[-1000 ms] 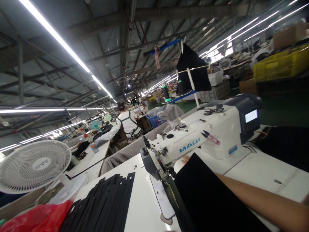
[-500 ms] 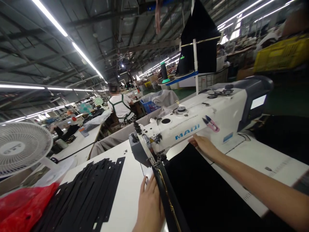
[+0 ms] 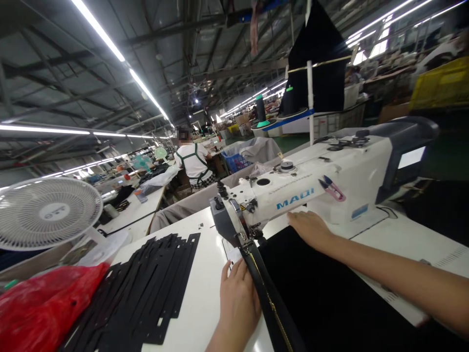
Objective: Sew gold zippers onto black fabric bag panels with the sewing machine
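A black fabric panel (image 3: 308,288) lies under the white sewing machine (image 3: 293,190). Along its left side runs a black strip with a gold zipper (image 3: 273,305), which leads up to the presser foot (image 3: 246,242). My left hand (image 3: 240,296) rests beside this strip, just in front of the needle area, fingers extended and touching its left edge. Below the machine arm, my right hand (image 3: 311,230) lies palm down over the panel's far edge, its fingers pointing left and its thumb hidden. Pink-handled thread snips (image 3: 333,189) sit against the machine body.
Many black strips (image 3: 146,288) are spread on the white table at left, beside a red plastic bag (image 3: 51,303). A white fan (image 3: 51,212) stands behind them. Thread cones (image 3: 261,110) are on a stand behind the machine. A person (image 3: 193,161) sits farther back.
The whole view has shifted, so things appear farther right. My right hand has come from the panel's corner to lie more over the fabric. My left hand stays by the zipper strip.
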Available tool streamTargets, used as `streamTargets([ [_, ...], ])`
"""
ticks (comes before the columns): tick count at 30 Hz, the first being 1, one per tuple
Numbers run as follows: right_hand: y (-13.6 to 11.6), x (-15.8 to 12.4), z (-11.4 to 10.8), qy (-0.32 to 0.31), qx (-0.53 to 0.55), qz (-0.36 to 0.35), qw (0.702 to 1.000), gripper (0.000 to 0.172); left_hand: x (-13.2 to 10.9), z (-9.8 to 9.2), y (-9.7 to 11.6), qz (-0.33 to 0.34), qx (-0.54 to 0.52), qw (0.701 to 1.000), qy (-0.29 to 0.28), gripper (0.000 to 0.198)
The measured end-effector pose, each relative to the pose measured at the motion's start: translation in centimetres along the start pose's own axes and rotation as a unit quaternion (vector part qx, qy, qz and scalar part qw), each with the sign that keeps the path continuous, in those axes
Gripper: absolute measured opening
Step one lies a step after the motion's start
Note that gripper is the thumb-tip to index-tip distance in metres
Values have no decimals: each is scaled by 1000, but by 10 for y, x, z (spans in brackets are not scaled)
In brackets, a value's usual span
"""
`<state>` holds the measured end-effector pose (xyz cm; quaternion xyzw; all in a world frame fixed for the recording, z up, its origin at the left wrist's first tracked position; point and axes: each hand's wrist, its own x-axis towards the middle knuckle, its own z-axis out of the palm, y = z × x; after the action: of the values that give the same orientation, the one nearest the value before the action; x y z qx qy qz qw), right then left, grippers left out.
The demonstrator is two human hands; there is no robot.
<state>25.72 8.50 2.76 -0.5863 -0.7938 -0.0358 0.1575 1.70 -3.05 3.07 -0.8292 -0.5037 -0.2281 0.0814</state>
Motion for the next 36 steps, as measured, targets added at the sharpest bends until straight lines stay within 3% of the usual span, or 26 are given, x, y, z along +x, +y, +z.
streamTargets([
  [4, -41, -22, -9, 45, 11, -102, 994, 32, -7, 6, -3, -14, 15, 996, 81, 37],
  [7, -76, -43, -1, 62, 132, -235, 961, 34, -12, 26, -17, 66, 18, 992, 103, 41],
  [9, -90, -50, 4, 60, 208, -277, 936, 34, -14, 40, -28, 112, 18, 986, 120, 40],
  [12, -93, -50, 5, 52, 241, -271, 930, 35, -13, 50, -38, 138, 29, 983, 117, 43],
  [16, -85, -47, -3, 40, 243, -279, 928, 37, -10, 52, -34, 144, 37, 986, 76, 47],
  [20, -82, -44, -5, 17, 241, -296, 924, 37, -9, 60, -27, 92, 3, 983, 157, 40],
  [26, -81, -40, -2, 0, 234, -298, 926, 38, -6, 41, -22, 105, 2, 992, 76, 39],
  [36, -84, -37, 1, 30, 252, -299, 920, 38, -1, 35, -21, 85, -26, 994, 67, 42],
])
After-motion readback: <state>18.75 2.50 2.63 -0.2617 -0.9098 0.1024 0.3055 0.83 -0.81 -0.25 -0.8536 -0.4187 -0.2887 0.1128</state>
